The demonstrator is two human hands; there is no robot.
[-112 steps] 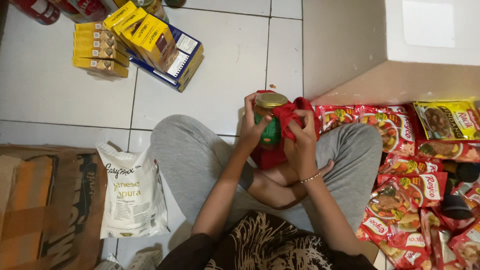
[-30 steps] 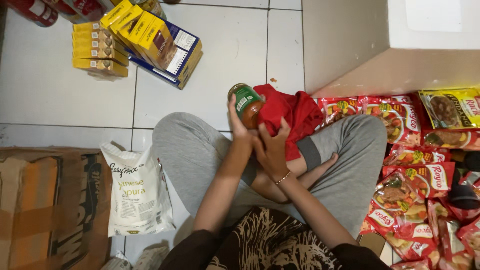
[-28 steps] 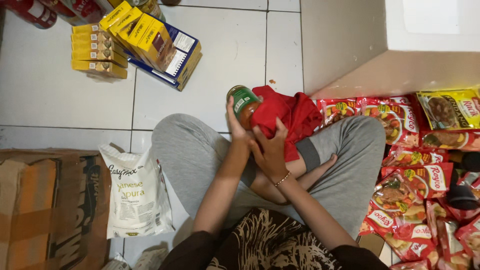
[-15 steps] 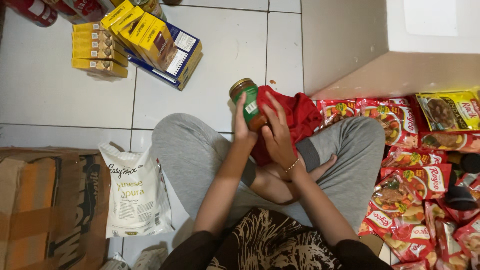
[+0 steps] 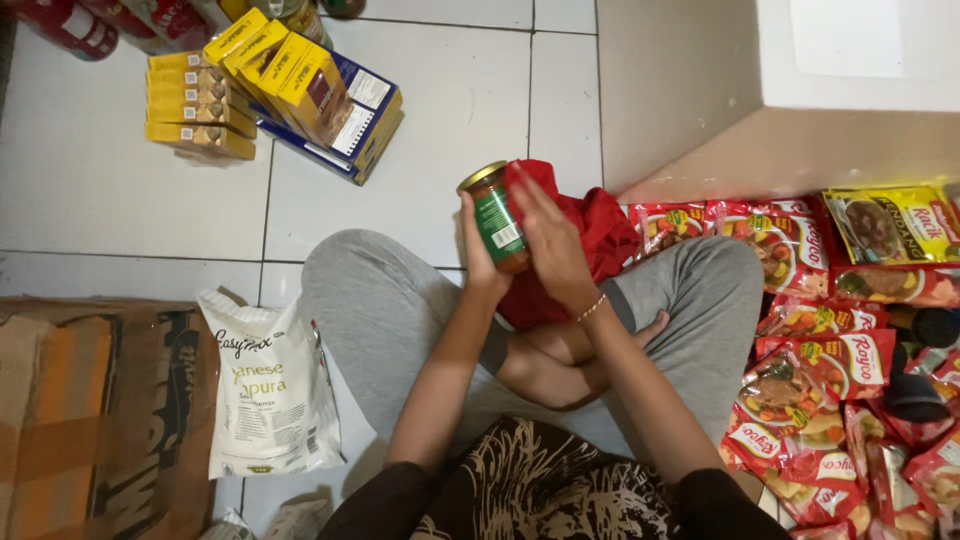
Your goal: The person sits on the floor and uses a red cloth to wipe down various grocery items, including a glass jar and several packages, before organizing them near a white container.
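Seated cross-legged on a white tiled floor (image 5: 120,200), a person has a flattened cardboard box (image 5: 95,410) at eight o'clock, yellow cartons (image 5: 250,85) at eleven and red seasoning sachets (image 5: 850,370) at three. Centre frame, the left hand (image 5: 478,255) grips a green-labelled jar (image 5: 497,218), tilted; the right hand (image 5: 550,245) presses a red cloth (image 5: 600,225) against it.
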